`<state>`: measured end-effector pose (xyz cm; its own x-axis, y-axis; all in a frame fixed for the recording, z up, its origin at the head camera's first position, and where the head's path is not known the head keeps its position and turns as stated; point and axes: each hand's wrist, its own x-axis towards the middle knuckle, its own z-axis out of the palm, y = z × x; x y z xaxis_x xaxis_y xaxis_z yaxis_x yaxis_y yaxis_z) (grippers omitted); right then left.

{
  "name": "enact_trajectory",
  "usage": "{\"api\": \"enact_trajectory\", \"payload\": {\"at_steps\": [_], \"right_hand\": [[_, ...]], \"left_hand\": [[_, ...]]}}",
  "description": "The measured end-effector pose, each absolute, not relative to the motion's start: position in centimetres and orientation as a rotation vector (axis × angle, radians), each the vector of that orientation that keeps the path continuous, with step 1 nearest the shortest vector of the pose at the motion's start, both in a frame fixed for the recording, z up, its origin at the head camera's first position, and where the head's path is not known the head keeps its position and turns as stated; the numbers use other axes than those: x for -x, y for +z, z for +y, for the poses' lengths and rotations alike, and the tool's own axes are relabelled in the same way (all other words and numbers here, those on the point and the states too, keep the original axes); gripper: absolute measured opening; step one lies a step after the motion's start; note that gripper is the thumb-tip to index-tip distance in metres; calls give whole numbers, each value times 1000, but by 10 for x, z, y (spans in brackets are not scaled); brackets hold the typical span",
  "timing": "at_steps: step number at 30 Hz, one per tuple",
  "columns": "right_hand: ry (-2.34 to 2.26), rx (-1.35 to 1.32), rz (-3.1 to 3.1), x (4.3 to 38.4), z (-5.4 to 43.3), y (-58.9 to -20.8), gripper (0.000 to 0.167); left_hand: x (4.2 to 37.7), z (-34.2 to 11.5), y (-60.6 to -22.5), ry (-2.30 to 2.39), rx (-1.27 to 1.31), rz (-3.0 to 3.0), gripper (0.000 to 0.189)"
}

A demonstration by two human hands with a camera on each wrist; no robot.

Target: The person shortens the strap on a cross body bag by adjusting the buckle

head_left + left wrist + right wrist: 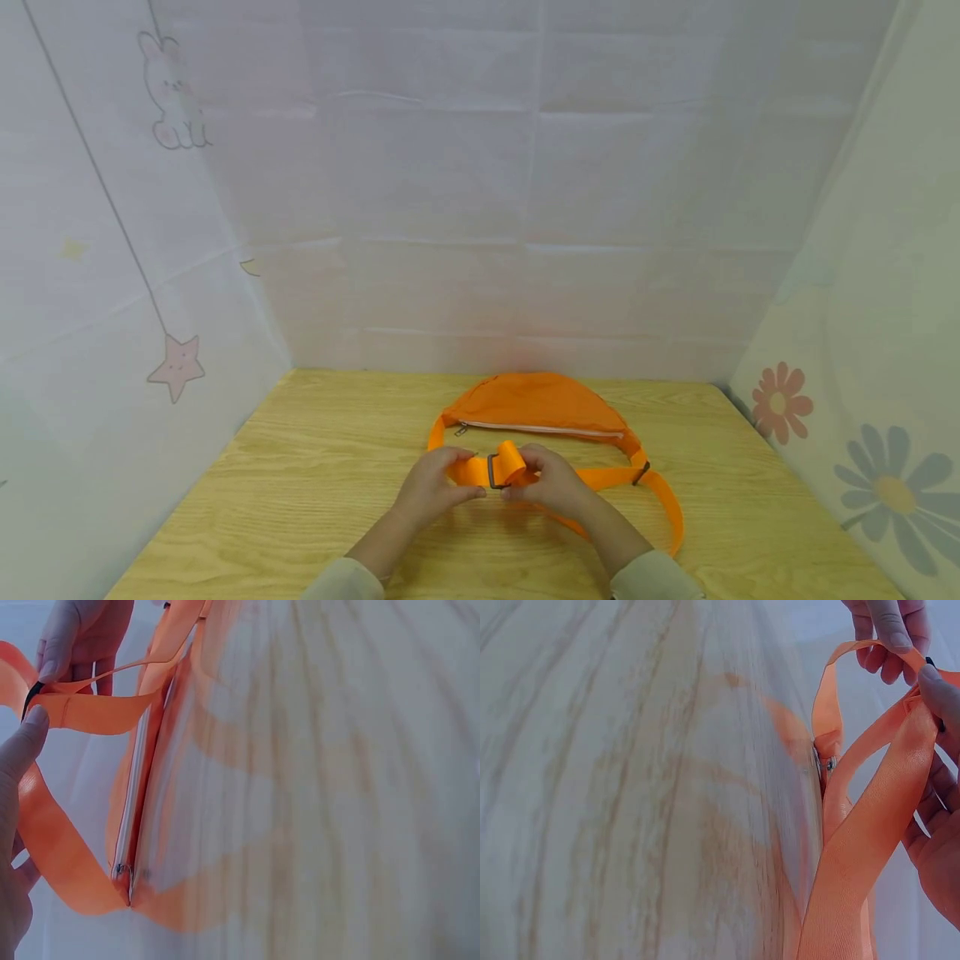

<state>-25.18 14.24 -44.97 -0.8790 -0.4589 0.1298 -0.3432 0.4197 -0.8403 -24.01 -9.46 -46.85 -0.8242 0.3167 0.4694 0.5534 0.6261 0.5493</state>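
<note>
An orange waist bag (540,402) lies on the table, its pale zipper (536,430) facing the person. In front of it, both hands hold the bag's orange strap (471,472) at a dark slide buckle (492,472). The left hand (431,486) pinches the webbing left of the buckle between thumb and fingers. On the other side, the right hand (558,483) grips the strap close to the buckle. A short loop of webbing (512,458) stands up out of the buckle. In the right wrist view, the strap (870,817) hangs from the right hand (941,840) toward the bag.
A second dark buckle (641,473) sits on the strap at the bag's right, where a strap loop (675,512) curves over the wooden table (300,500). Pale cloth walls (525,208) with printed flowers and animals stand at the back and both sides.
</note>
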Motion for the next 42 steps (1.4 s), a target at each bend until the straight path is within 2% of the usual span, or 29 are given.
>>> {"api": "enact_trajectory", "payload": {"at_steps": [12,20,26,34,42], "right_hand": [[-1500,731,2527,252,138,-451,51],[-1490,729,2529,250,135,-447,39],[-1499,695,2520,249,134,-446,42],[-1496,745,2529,250,135,-447,38],[-1461,714,2580,252,136,-450,42]], "left_hand": [[240,-88,-467,-1004,781,-2508,49],[239,-88,-465,-1016,811,-2568,55],[239,-88,-468,-992,875,-2507,61],[240,-88,-472,-888,908,-2428,53],[240,-90,-472,-815,810,-2434,52]]}}
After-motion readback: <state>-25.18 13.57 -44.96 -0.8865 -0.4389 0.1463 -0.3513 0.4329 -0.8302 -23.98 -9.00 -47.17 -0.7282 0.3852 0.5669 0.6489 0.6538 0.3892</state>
